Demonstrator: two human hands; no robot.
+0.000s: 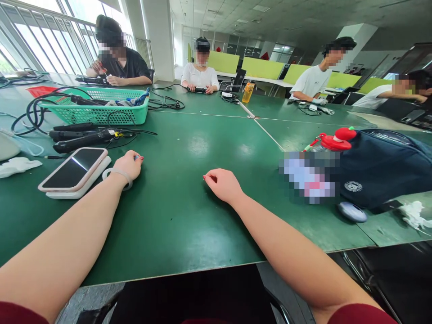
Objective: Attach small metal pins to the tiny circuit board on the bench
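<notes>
My left hand (128,164) is closed beside a phone with a pale pink edge (76,167). Between its fingers a small bluish-grey bit shows, too small to name. A clear band (118,176) circles that wrist. The phone lies on top of a white flat object (96,177). My right hand (223,183) rests curled on the green table (182,211), fingers folded in, with nothing visible in it. Several black handheld devices with cables (84,138) lie beyond my left hand.
A mint-green basket (97,118) holds cables and tools at the left. On the right are a navy bag (381,166), a red-topped bottle (337,139), a grey-blue oval object (352,212) and crumpled tissue (416,215). Several people sit around the table; an orange bottle (248,92) stands farther back.
</notes>
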